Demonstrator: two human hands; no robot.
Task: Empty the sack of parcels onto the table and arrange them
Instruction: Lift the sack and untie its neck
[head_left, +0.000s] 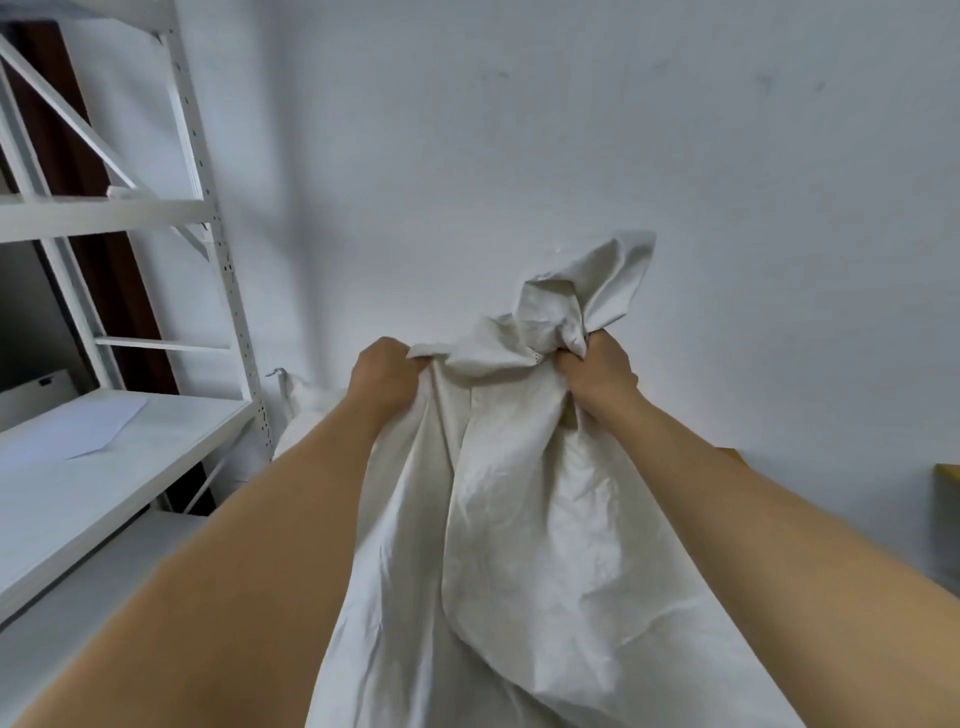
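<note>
Two bare forearms; one sack, left hand and right hand fingers bunching its cloth.

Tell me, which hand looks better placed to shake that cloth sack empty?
Probably the right hand: it clutches a thick bunched wad of the white sack, so it could carry the shaking. The left hand grips only a thin fold at the edge. No parcels or table show here.

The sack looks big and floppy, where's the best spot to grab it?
Probably its bunched top end, one fist on each side, as now: the left hand and right hand grip gathered folds of the sack. The cloth hangs limp below, with nothing firm to hold.
</note>
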